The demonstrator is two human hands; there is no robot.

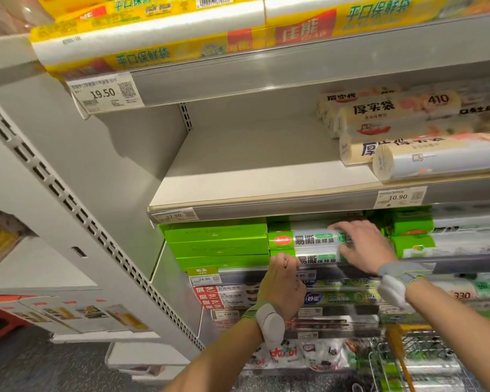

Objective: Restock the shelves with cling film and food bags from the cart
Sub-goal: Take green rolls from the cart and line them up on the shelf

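Two green-and-white cling film rolls lie stacked on the third shelf down. My right hand [364, 246] lies over the upper roll [306, 239], its fingers spread across the label. My left hand [282, 282] is at the front left end of the lower roll [313, 259], fingers curled against it; whether it grips the roll is unclear. Flat green boxes [218, 243] are stacked just left of the rolls. More green packs [412, 234] sit to the right. The wire cart [405, 355] with its yellow handle stands at the lower right, holding green packs.
The shelf above [252, 165] is bare on its left half, with cream food-bag rolls [393, 128] piled on its right. Yellow food-bag rolls [153, 32] fill the top shelf. Lower shelves hold more rolls and packets. A slotted grey upright [77, 216] stands at the left.
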